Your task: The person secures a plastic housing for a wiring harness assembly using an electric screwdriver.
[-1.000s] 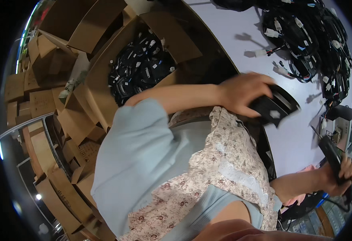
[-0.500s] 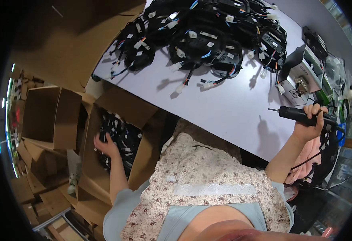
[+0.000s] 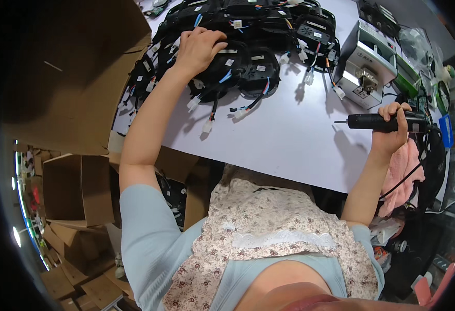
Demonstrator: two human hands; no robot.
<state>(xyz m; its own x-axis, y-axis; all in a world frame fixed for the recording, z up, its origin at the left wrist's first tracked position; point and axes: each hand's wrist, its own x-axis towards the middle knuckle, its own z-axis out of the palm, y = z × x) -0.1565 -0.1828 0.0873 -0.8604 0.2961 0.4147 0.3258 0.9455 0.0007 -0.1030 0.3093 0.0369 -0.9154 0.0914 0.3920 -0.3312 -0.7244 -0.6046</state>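
Observation:
My right hand (image 3: 392, 127) is wrapped around a black electric screwdriver (image 3: 371, 122), held level above the right side of the table, its thin bit pointing left. My left hand (image 3: 199, 49) reaches over the far-left part of a crowd of black rounded plastic units, its thumb and fingers apart, at the upper edge of one unit (image 3: 222, 65). Whether it touches that unit I cannot tell. Short wire leads with white plug connectors (image 3: 206, 126) hang from the units. Another black unit (image 3: 260, 72) lies just to the right of that one.
A silver-grey box-shaped machine (image 3: 370, 62) stands at the table's right. A pink cloth (image 3: 401, 179) hangs beside the right forearm. Below the table's left edge, an open carton (image 3: 196, 199) holds more black parts. A tall cardboard flap (image 3: 77, 78) rises at the left; an opened carton (image 3: 64, 189) stands beneath.
My left hand has come up out of the carton of black parts and over the units on the table. The right hand keeps its hold on the screwdriver. The view has shifted.

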